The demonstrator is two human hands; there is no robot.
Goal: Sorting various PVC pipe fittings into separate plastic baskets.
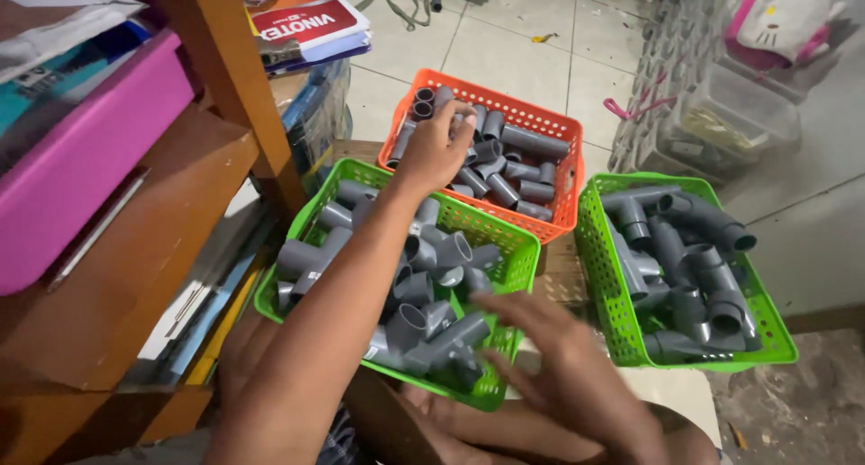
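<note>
Soft, even daylight filled the scene, brightest on the pale floor tiles at the top. Shadows were faint, deepest under the wooden shelf on the left. The right hand was smeared by motion blur, perhaps also too close for focus. Straight lines bowed slightly toward the edges.

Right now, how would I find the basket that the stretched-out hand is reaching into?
Start at the wooden shelf on the left, then look across the three plastic baskets of grey pipe fittings. The left hand reaches over the near green basket into the orange basket, the farthest one. It is the only orange one; the others are green.
</note>
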